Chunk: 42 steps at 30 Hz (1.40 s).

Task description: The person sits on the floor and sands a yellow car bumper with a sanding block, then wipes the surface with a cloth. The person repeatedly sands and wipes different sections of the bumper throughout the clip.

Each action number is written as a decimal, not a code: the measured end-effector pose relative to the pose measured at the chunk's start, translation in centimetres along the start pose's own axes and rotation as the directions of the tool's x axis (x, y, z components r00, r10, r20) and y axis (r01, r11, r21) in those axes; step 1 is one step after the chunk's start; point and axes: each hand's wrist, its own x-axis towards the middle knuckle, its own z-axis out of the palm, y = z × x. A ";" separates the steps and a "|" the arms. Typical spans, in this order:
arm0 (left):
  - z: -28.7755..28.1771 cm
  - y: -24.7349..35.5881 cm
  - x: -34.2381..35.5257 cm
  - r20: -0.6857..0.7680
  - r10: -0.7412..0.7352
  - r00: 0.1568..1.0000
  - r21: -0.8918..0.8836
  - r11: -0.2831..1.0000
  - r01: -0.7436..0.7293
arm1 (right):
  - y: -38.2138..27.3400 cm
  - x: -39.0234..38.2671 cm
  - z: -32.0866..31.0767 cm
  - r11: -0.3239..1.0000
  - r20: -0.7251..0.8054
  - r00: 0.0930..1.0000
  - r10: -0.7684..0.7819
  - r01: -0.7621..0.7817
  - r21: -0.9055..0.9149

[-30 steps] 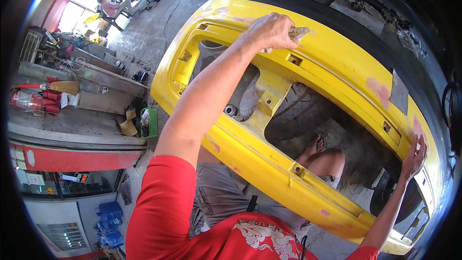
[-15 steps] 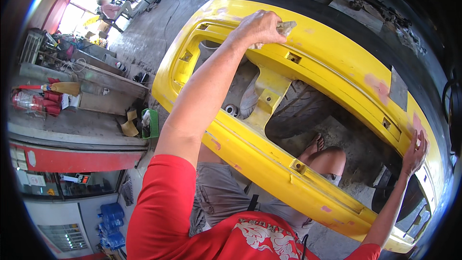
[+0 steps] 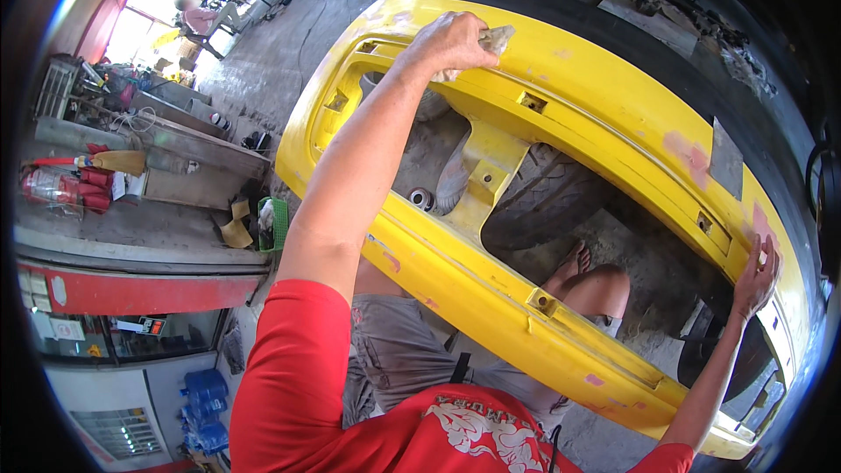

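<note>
At the left, blue water jugs (image 3: 206, 407) are stacked near and a green plastic basket (image 3: 279, 226) sits farther off. Toward the middle, the left hand (image 3: 449, 42), fingers closed around a crumpled pale pad (image 3: 497, 38), is at the far left part of a yellow car bumper cover (image 3: 604, 116), which stretches from far left to near right, a bare foot (image 3: 574, 263) showing through its opening. At the right, the right hand (image 3: 756, 282) has bent fingers against the bumper's right end; how tightly they grip, I cannot tell.

Basket (image 3: 280, 228) left of bumper (image 3: 495, 153)
</note>
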 end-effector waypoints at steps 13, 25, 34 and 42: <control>0.0 3.0 -0.5 -0.003 0.007 1.000 -0.009 1.000 -0.007 | -0.2 -0.1 0.0 0.999 0.006 0.999 0.046 -0.046 -0.008; 0.3 1.6 0.0 -0.009 0.029 1.000 -0.043 0.999 -0.029 | -0.2 -0.1 0.1 0.998 0.007 0.998 0.064 -0.064 0.017; -0.9 -0.4 0.4 -0.010 0.000 1.000 -0.080 0.997 -0.001 | 0.0 -0.1 0.0 0.995 0.034 0.995 0.092 -0.092 0.026; -1.1 -0.7 0.4 -0.014 -0.034 0.999 -0.040 0.999 0.034 | 0.0 -0.1 0.1 0.999 0.003 0.999 0.049 -0.049 0.005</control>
